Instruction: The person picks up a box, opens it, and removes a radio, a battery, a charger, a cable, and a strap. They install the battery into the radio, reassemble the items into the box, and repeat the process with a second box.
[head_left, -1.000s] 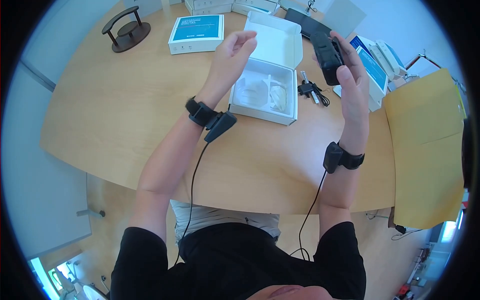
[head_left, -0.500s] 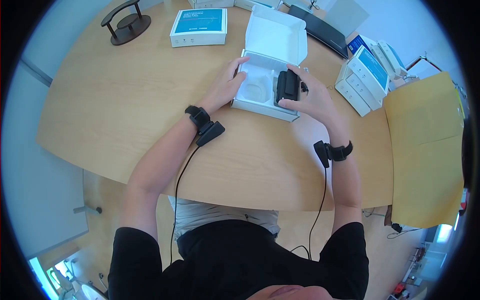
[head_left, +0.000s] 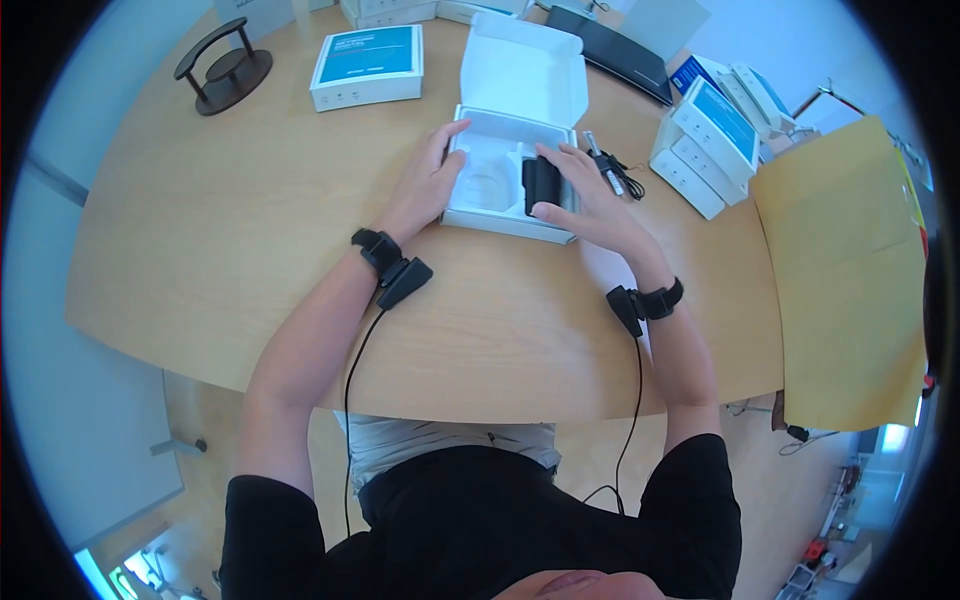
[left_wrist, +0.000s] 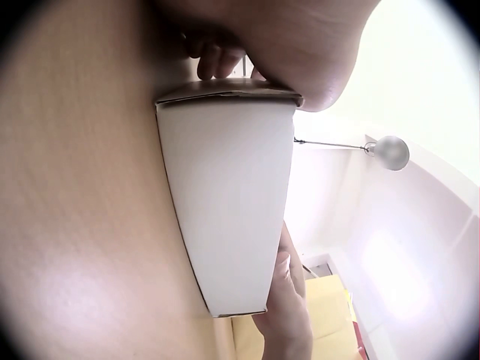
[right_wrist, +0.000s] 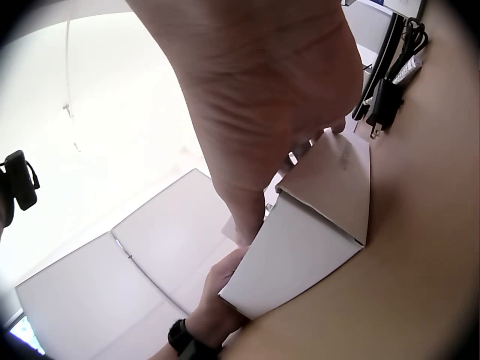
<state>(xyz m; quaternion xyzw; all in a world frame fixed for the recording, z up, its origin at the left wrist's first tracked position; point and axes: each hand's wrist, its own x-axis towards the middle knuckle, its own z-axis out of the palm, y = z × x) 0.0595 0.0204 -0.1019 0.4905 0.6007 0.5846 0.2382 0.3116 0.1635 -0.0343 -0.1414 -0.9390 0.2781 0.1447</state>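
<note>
An open white cardboard box [head_left: 510,228] with a white moulded insert stands on the table, its lid [head_left: 523,75] raised at the back. Inside its right compartment sits a black, blocky device [head_left: 541,187]. My right hand [head_left: 600,208] holds this device from the right, thumb at its near end and fingers at its far end. At the box's left wall, my left hand [head_left: 420,185] grips the side, with thumb and forefinger at the rim. The left compartment holds only its round white recess. In the right wrist view, the box wall hides the device.
Right of the box lie a black power adapter with cable [head_left: 630,182] and a pale stick-like item [head_left: 592,144]. White-and-blue boxes [head_left: 700,150] are stacked farther right, beside a yellow sheet [head_left: 840,280]. Behind are another blue-topped box [head_left: 368,65], a black laptop-like slab [head_left: 615,55] and a dark wooden stand [head_left: 232,80].
My right hand has lowered the black device from the air at right into the box's right compartment. My left hand has come down onto the box's left side.
</note>
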